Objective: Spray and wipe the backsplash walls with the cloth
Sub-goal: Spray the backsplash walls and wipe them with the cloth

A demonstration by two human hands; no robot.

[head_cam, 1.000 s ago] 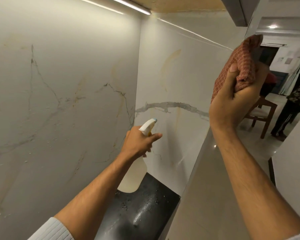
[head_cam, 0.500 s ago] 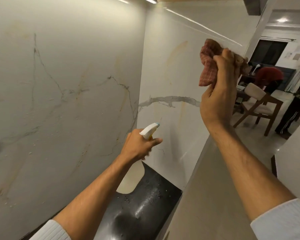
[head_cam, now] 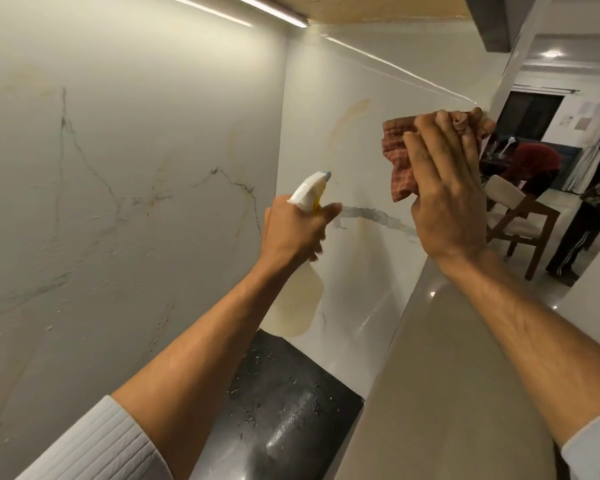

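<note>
The cloth (head_cam: 400, 161) is pressed flat-handed by the right hand (head_cam: 447, 188) against the backsplash (head_cam: 354, 140); the spray bottle (head_cam: 302, 271), nozzle angled up toward it, is gripped closed in the left hand (head_cam: 291, 233).

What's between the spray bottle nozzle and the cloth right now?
Nothing solid: in the head view only bare marble backsplash shows between the spray bottle in the left hand and the cloth in the right hand.

Both forearms are bare from wrist to near the elbow. The left sleeve (head_cam: 94, 441) is white with fine lengthwise ribbing, pushed up the arm. The right sleeve (head_cam: 591, 445) shows the same white ribbed fabric. The 2 hands wear no rings or gloves.
</note>
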